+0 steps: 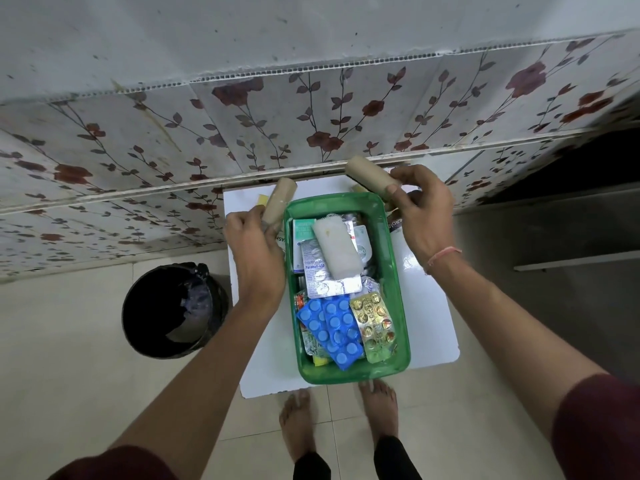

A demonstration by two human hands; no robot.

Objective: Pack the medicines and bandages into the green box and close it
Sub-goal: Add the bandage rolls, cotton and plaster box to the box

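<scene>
The open green box point(398, 292) stands on a small white table point(429, 323). Inside lie a white gauze roll point(337, 247), blue blister packs point(334, 327), a gold blister strip point(375, 323) and several other medicine packs. My left hand point(254, 258) grips a tan bandage roll point(278, 202) just left of the box's far corner. My right hand point(420, 213) holds a second tan bandage roll point(369, 178) above the box's far right corner. A dark item point(394, 225) lies on the table under my right hand, mostly hidden.
A black bin point(173, 310) with a liner stands on the floor left of the table. A floral tiled wall point(311, 126) rises directly behind the table. My bare feet point(339, 420) are at the table's near edge. A yellow item point(261, 199) lies at the table's far left.
</scene>
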